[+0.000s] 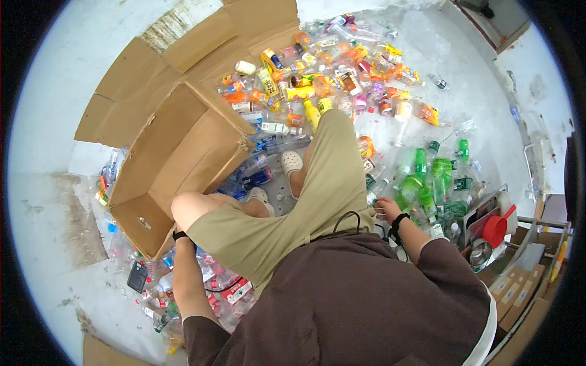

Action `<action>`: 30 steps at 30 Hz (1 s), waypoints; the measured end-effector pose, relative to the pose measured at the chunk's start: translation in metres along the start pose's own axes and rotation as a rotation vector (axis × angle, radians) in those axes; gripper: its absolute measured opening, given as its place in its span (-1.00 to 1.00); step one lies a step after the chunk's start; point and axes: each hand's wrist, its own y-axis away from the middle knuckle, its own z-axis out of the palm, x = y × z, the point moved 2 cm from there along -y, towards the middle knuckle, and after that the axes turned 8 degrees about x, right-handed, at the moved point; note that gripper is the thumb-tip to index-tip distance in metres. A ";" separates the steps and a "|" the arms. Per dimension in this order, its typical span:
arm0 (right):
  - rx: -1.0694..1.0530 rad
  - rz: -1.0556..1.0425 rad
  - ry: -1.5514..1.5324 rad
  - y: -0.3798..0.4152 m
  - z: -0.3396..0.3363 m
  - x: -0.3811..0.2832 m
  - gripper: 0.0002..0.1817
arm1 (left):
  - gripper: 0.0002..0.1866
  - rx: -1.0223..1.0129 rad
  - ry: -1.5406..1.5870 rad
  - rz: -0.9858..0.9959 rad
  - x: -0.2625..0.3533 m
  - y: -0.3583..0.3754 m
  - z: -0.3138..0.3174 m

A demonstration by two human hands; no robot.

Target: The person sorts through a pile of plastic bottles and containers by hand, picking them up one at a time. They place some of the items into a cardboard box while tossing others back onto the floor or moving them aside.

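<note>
My right hand [388, 210] is beside my right thigh, fingers loosely apart, close to a clear bottle [373, 194] with a pale label. I cannot make out whether the fingertips touch it. Past this hand lie several green bottles [421, 183] in a group. On the other side, my left arm [188, 280] reaches down beside my left knee, a black band at the wrist. The left hand itself is hidden by the knee and the edge of a large open cardboard box [183, 137]. That box lies tilted against my left leg, its opening facing me.
A big heap of mixed bottles [323, 79] covers the floor ahead. Blue-labelled bottles [256, 177] lie by my feet, red-labelled ones [235, 291] at my left. A black tray-like object [137, 276] sits there too. A red pan [495, 229] and a rack stand at right.
</note>
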 end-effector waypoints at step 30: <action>0.087 -0.007 0.135 0.048 0.013 -0.047 -0.72 | -0.74 -0.103 0.286 0.629 0.245 -0.055 0.057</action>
